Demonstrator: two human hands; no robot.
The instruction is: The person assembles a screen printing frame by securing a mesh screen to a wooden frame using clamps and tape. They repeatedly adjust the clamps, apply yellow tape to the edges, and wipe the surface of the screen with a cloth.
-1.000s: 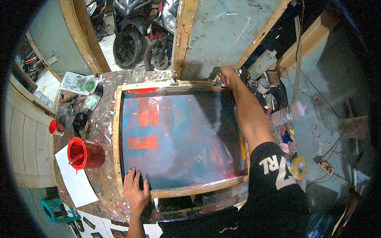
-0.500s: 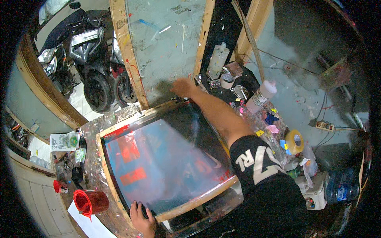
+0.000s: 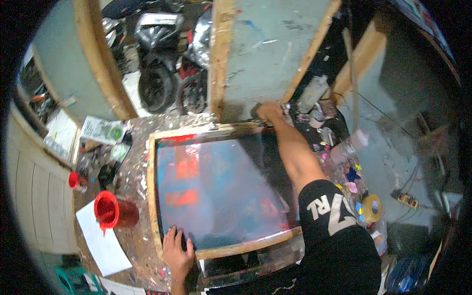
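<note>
Right hand (image 3: 268, 111) back on wooden screen frame's (image 3: 152, 191) far corner, left hand (image 3: 177, 248) unmoved.

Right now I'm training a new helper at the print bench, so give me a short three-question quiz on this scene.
1. True or false: the left hand rests on the near left corner of the frame.
2. Where is the right hand? A) on the red cup B) at the frame's far right corner C) on the tape roll
3. What lies under the red cup?

Key: 1. True. 2. B. 3. A white sheet of paper.
</note>
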